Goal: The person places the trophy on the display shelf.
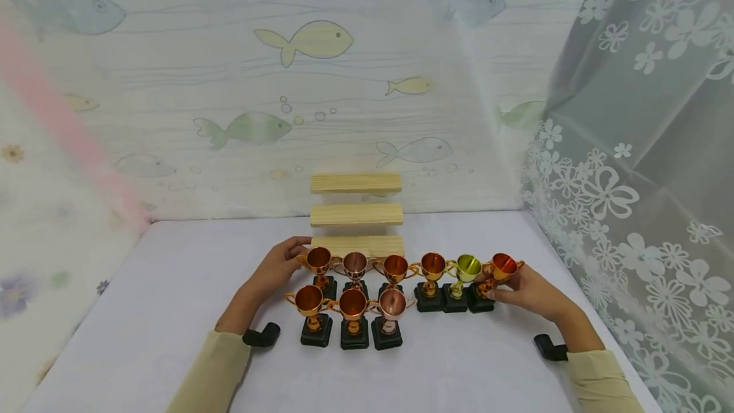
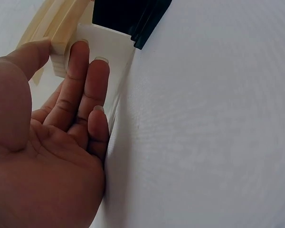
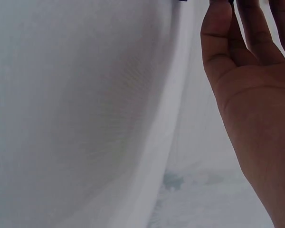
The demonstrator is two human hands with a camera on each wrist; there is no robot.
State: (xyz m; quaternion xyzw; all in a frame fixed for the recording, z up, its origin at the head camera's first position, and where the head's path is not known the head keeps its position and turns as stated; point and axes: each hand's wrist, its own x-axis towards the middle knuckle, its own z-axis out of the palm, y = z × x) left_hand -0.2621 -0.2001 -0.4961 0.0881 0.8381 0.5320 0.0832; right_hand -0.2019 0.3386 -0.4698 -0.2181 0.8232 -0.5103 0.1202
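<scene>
My left hand [image 1: 279, 264] reaches to the left end of a three-step wooden display rack [image 1: 357, 215]. In the left wrist view, the thumb and fingertips pinch the end of its pale board [image 2: 61, 40]. My right hand [image 1: 526, 290] grips a small orange-gold trophy cup [image 1: 503, 266] low down, tilting it slightly rightward. Beside that cup stand a yellow-gold trophy [image 1: 468, 268] and another orange-gold trophy [image 1: 432, 266]. The right wrist view shows the hand [image 3: 256, 90] with curled fingers, the cup mostly out of frame.
Three trophies, including a bronze one [image 1: 355, 264], stand in a row before the rack. Closer in is another row of three, ending in a rose-coloured trophy [image 1: 392, 304]. A white cloth covers the table [image 1: 447, 368]; a grey floral curtain [image 1: 648, 177] hangs right.
</scene>
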